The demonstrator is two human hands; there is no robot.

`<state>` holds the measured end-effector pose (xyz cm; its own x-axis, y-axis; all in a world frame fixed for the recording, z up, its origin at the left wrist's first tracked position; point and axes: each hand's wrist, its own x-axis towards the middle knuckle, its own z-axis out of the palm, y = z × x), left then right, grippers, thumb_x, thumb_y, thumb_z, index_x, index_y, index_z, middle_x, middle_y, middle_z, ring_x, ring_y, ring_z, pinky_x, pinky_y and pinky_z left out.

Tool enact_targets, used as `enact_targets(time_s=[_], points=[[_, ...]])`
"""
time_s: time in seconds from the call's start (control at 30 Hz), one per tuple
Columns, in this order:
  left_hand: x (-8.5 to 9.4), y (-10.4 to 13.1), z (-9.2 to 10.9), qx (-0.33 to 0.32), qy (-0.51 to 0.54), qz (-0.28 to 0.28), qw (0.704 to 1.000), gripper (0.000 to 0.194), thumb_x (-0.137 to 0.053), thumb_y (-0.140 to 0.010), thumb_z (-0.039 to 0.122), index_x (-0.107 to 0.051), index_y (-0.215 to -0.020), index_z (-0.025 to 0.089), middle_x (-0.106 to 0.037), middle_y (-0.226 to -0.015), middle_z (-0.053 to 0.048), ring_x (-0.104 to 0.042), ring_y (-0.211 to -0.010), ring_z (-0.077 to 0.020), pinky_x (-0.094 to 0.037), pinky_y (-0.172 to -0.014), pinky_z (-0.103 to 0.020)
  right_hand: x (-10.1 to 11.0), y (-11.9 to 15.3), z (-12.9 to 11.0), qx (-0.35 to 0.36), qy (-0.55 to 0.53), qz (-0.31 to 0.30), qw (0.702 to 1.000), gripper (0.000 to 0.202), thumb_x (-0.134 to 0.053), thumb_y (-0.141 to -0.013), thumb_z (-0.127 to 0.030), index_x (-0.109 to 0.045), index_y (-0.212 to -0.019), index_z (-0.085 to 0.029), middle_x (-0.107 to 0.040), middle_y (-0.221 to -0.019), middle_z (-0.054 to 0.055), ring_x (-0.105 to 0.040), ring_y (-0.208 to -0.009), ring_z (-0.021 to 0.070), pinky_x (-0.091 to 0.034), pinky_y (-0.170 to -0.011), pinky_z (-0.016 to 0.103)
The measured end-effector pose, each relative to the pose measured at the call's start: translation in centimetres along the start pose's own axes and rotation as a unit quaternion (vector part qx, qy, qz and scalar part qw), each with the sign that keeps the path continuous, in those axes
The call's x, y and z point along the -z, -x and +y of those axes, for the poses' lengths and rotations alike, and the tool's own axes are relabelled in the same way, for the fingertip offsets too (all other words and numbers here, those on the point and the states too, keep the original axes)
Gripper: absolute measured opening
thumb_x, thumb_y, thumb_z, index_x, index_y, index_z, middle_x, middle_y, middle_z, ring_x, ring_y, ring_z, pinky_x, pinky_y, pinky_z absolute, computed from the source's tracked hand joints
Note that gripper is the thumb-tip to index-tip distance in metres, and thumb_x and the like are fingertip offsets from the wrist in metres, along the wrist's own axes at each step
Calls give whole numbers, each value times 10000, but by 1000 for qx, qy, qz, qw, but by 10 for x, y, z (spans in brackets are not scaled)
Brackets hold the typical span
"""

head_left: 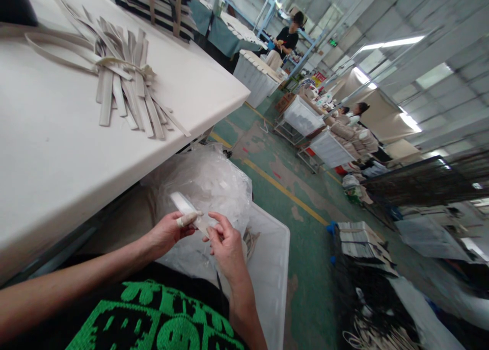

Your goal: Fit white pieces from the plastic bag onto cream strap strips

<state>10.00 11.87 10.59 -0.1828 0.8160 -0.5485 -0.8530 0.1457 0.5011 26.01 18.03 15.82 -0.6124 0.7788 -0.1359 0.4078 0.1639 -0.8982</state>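
Observation:
A short, pale, flat strip (pixel 182 203) is stretched between my hands over a clear plastic bag (pixel 219 179). My left hand (pixel 171 233) pinches the strip near its middle; one finger wears a light wrapping. At the strip's lower end, my right hand (pixel 226 240) grips it between thumb and fingers, with the index finger raised. Whether it is fabric or plastic, I cannot tell. On the white table (pixel 76 166) to the upper left lies a tied bundle of beige strips (pixel 128 85).
A white plastic bin (pixel 273 243) stands under the bag, close to my right forearm. The table's corner (pixel 246 92) juts out ahead. Stacked bundles (pixel 361 238) and dark bags sit on the floor to the right. A co-worker (pixel 288 36) stands farther back, by white crates.

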Motion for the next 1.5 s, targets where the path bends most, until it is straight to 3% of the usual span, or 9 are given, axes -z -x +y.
enact_targets(time_s=[0.13, 0.33, 0.53, 0.73, 0.93, 1.27, 1.4, 1.5], points=[[-3, 1, -2, -6, -25, -14, 1000, 261, -941, -526, 232, -726, -625, 120, -695, -637, -39, -629, -589, -123, -548, -583, -201, -5, 0, 0, 3, 8, -4, 1000, 333, -499, -937, -312, -619, -1239, -238, -681, -709, -15, -508, -422, 79, -424, -437, 178], [3, -2, 10, -36, -14, 10, 999, 246, -931, -512, 207, -757, -667, 128, -713, -689, -45, -623, -625, -127, -542, -601, -204, -1, 4, 2, -18, -9, -9, 1000, 366, -538, -912, -326, -610, -1258, -230, -671, -703, -15, -515, -441, 82, -434, -416, 163], [-8, 7, -2, -14, -77, -34, 996, 217, -917, -508, 200, -747, -613, 116, -704, -626, -54, -612, -592, -134, -522, -600, -217, -6, 0, -3, 0, 10, -18, 1000, 339, -518, -931, -298, -614, -1252, -244, -684, -715, -14, -507, -447, 82, -424, -430, 167], [-2, 0, 6, -34, -54, 1, 998, 203, -910, -539, 193, -729, -602, 126, -685, -622, -30, -609, -595, -123, -525, -585, -203, -7, 1, 5, 17, 14, -2, 1000, 348, -547, -922, -304, -604, -1259, -238, -673, -704, -16, -536, -501, 102, -455, -461, 179], [3, -2, 4, -15, -26, 16, 999, 315, -950, -476, 262, -731, -651, 119, -689, -651, -25, -618, -597, -120, -531, -594, -213, -6, 1, 7, -1, -11, -6, 1000, 355, -536, -923, -292, -598, -1269, -241, -661, -690, -28, -541, -464, 91, -452, -427, 165], [-4, 7, -5, -9, -130, -83, 988, 334, -897, -570, 384, -766, -689, 101, -733, -688, -85, -637, -629, -166, -509, -671, -266, -14, -2, 10, 19, -6, -16, 1000, 328, -547, -930, -310, -615, -1245, -247, -666, -693, -23, -534, -444, 83, -445, -432, 170], [6, 2, -9, 5, -68, -76, 995, 394, -936, -510, 387, -756, -715, 103, -737, -706, -77, -654, -631, -164, -529, -674, -259, -13, -1, 7, 23, -20, -19, 999, 334, -548, -930, -314, -617, -1249, -244, -666, -695, -19, -537, -451, 84, -442, -424, 167], [13, 1, -9, 50, 14, -94, 994, 506, -910, -566, 456, -760, -913, 119, -757, -830, -83, -694, -731, -177, -557, -709, -254, -11, -1, 1, 25, -36, -18, 999, 334, -544, -930, -307, -623, -1247, -240, -658, -683, -22, -507, -426, 72, -426, -410, 158]])
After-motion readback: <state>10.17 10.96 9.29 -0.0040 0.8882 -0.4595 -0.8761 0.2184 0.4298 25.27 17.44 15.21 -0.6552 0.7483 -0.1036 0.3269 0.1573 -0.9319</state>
